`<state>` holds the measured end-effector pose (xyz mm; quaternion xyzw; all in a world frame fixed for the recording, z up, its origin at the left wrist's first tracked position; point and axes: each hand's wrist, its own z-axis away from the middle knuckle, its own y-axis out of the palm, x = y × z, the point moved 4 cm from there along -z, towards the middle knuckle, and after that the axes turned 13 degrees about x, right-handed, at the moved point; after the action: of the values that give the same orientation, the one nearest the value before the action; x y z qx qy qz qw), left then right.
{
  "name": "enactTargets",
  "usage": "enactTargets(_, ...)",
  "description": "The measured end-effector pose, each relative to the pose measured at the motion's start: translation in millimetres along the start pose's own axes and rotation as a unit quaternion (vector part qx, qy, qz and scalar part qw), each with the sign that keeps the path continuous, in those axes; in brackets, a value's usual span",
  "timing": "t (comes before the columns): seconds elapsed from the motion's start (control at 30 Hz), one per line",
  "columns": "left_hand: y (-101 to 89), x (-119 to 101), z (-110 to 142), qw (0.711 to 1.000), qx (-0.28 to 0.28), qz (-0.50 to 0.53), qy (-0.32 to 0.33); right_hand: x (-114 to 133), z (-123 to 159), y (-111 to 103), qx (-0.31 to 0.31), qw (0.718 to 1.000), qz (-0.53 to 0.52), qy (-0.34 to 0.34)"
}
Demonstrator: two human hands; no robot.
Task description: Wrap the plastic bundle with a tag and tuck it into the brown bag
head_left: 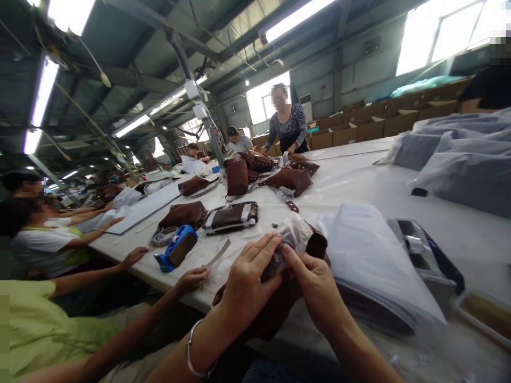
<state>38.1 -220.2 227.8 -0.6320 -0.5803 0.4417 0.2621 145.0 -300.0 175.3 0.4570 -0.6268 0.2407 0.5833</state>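
In the head view a brown leather bag lies at the table's near edge, partly hidden by my hands. Crinkled clear plastic wrap covers its upper part. My left hand, below a silver bangle, presses its closed fingers onto the wrap from the left. From the right, my right hand pinches at the same wrap with thumb and forefinger, close to the left fingertips. What lies under the fingers is hidden.
A blue tape dispenser, a dark bag with taped edges and several brown bags lie ahead. White sheets and a metal tape dispenser sit right. A co-worker's hand holds a strip at left.
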Motion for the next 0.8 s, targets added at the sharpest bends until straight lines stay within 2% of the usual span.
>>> enactTargets(0.07, -2.3, -4, 3, 0.999, 0.012, 0.033, -0.014, -5, 3, 0, -0.020, 0.998, -0.050, 0.010)
enactTargets(0.17, -3.6, -8, 4, 0.987, 0.071, 0.137, -0.033, -11, 5, -1, -0.039, 0.996, -0.075, 0.019)
enactTargets(0.23, -2.9, -3, 5, 0.958, 0.082, 0.266, -0.062, -14, 5, -5, -0.046, 0.998, -0.050, 0.014)
enactTargets(0.33, 0.9, 13, 4, 0.892, 0.052, 0.432, -0.122, -15, 6, -10, -0.042, 0.999, 0.009, 0.003)
enactTargets(0.4, 3.5, 23, 1, 0.876, 0.065, 0.457, -0.138, -13, 7, -12, -0.032, 0.998, 0.050, 0.003)
enactTargets(0.47, 4.9, 29, -1, 0.866, 0.107, 0.468, -0.141, -10, 8, -13, -0.026, 0.995, 0.093, 0.006)
enactTargets(0.57, 2.7, 33, -3, 0.837, 0.136, 0.517, -0.122, -4, 6, -14, -0.022, 0.991, 0.135, 0.003)
enactTargets(0.63, -0.1, 33, -5, 0.844, 0.127, 0.510, -0.109, -4, 3, -16, -0.013, 0.991, 0.133, 0.010)
enactTargets(0.8, -1.1, 37, -10, 0.876, 0.146, 0.438, -0.139, -17, -12, -23, -0.001, 0.991, 0.134, 0.014)
